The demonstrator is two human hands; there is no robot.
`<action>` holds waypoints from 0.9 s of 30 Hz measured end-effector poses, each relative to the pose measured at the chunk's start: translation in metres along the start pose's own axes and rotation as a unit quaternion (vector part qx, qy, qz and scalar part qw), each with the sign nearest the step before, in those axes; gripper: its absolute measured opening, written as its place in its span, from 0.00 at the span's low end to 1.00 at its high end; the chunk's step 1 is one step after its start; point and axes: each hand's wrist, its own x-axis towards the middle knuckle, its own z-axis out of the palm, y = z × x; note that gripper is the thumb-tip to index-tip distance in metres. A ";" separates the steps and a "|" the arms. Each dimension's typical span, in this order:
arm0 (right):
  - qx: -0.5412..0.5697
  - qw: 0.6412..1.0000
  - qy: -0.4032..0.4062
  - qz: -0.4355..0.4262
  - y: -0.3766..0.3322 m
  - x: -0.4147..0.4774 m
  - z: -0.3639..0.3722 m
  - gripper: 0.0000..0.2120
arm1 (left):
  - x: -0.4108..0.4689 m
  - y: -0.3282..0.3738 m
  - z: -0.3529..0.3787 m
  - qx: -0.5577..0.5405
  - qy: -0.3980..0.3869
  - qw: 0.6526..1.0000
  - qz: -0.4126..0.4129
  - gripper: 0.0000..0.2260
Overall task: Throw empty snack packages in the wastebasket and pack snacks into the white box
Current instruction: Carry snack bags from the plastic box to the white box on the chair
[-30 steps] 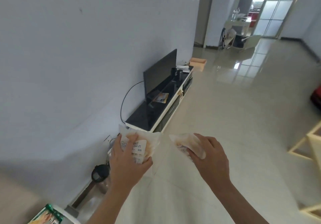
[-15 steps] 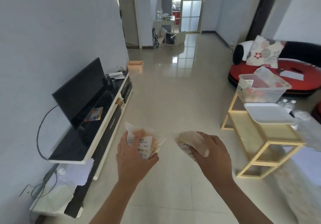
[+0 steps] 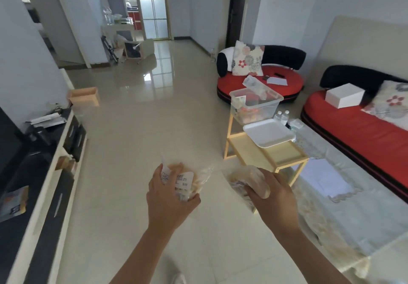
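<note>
Pale floor (image 3: pixel 132 129) fills most of your view, with a red sofa (image 3: pixel 364 133) along the right edge and a TV stand (image 3: pixel 50 184) down the left. Right of centre, a wooden desk (image 3: pixel 265 153) carries a clear tub (image 3: pixel 256 107) with packets inside and, just beside it, a white lid (image 3: pixel 268 134). A white box (image 3: pixel 344 95) sits on the sofa at upper right. Low in the frame, your left hand (image 3: pixel 167 197) grips a labelled snack pack (image 3: pixel 187 180). Your right hand (image 3: pixel 276 195) grips a second pack (image 3: pixel 249 180), and the two packs are apart.
</note>
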 end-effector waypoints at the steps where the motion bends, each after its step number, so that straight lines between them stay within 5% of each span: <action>1: -0.002 1.000 0.009 0.008 0.000 0.010 0.006 0.24 | 0.018 -0.002 0.005 -0.005 -0.006 1.000 0.011 0.39; 12: -0.044 0.992 0.100 0.070 -0.024 0.119 0.071 0.24 | 0.208 -0.019 0.032 -0.020 -0.089 0.990 0.111 0.39; 27: -0.033 0.985 0.148 0.081 -0.036 0.287 0.157 0.23 | 0.394 -0.029 0.071 -0.009 -0.084 0.984 0.156 0.41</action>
